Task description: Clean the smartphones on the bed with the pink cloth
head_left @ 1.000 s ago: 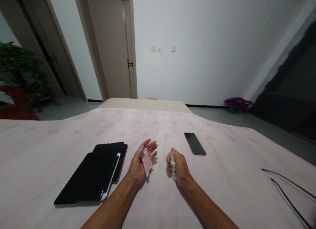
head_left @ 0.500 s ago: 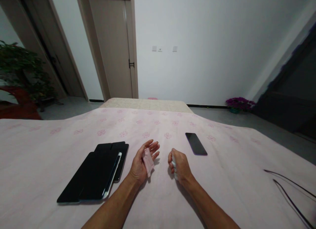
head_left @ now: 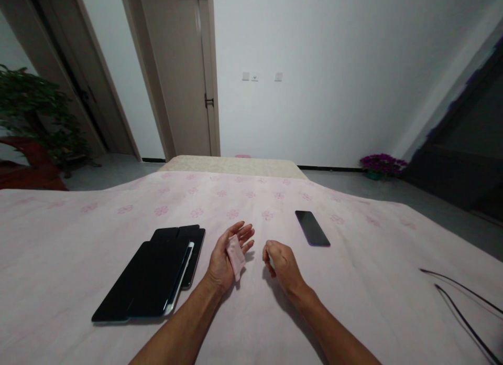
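My left hand (head_left: 225, 257) is palm up above the bed-like covered surface, its fingers loosely stretched out. A small folded pink cloth (head_left: 236, 257) lies across its palm, held at the thumb side. To its right, my right hand (head_left: 283, 265) is closed in a fist, back of the hand upward. Only a sliver of a small white object (head_left: 271, 262) shows between its fingers; its kind is hidden. The two hands are apart, with a narrow gap between them. A dark smartphone (head_left: 313, 228) lies flat beyond my right hand.
Left of my left hand, a black tablet in a folding case (head_left: 145, 281) overlaps another dark device (head_left: 195, 265). Black cables (head_left: 463, 315) lie at the right edge. Everything rests on a pink flowered cloth cover (head_left: 346, 291). A door (head_left: 176, 76) stands behind.
My right fist has turned and shifted slightly left, so less of the white object shows. My left hand and the pink cloth have hardly moved.
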Demonstrator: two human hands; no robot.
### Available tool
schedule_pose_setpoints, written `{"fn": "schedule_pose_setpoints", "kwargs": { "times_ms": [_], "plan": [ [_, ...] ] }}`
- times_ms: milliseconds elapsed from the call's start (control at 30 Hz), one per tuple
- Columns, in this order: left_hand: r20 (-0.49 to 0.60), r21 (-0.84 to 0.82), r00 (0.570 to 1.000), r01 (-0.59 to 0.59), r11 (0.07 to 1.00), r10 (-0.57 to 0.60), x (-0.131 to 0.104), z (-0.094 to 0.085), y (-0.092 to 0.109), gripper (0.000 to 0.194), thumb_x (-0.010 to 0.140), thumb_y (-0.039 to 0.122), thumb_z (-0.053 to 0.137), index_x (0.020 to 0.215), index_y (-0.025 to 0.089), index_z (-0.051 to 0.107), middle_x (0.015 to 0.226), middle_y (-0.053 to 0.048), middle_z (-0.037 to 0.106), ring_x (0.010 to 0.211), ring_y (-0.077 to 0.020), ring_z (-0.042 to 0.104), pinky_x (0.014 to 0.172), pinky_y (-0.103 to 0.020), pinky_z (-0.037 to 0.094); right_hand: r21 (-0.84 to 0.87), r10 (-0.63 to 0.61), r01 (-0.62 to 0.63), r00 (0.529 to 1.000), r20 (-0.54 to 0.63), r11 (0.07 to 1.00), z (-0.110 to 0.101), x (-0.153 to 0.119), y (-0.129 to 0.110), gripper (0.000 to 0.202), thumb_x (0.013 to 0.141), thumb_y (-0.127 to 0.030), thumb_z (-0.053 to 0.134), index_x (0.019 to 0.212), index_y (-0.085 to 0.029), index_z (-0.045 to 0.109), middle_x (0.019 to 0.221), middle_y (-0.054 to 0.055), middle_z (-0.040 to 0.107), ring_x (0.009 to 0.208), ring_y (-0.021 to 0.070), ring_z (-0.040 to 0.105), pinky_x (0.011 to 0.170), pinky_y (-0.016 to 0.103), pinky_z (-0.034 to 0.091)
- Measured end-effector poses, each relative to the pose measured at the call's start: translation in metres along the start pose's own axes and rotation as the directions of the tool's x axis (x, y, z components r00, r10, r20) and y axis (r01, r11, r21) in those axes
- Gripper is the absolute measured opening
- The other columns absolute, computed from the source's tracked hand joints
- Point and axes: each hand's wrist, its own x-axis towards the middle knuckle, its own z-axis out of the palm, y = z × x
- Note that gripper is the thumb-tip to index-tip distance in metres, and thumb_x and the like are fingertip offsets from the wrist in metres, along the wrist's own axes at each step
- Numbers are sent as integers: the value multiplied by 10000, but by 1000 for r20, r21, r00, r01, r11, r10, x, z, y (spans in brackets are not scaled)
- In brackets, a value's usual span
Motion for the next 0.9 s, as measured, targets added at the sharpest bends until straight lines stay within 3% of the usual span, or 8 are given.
{"fn": "schedule_pose_setpoints", "kwargs": {
  "times_ms": [300,633,900],
  "plan": [
    [-11,8,1000,-11,1000,11,0,2,-1,329,883,430,591,1072,192,717,1158,-117,726,1175,-284,625,1033,-446,439,9,6,-6,1000,-7,1000,0,-2,-1,373,872,-415,409,575,-209,504,431,-39,424,370,98,358,400,235,288],
    [-2,5,1000,-10,1000,10,1,-1,-3,354,885,438,586,1096,183,711,1174,-126,722,1165,-286,633,1026,-440,444,109,42,-41,999,-5,993,3,-2,-7,454,917,-536,373,638,-205,508,427,-45,431,364,90,356,405,221,302],
    [-1,13,1000,1,1000,-1,0,-1,-4,363,889,460,577,1090,190,713,1175,-123,719,1190,-287,616,1041,-444,435,109,-8,4,999,41,994,5,-5,-8,387,910,-451,378,623,-218,495,418,-52,411,351,88,317,387,226,271]
  ]
}}
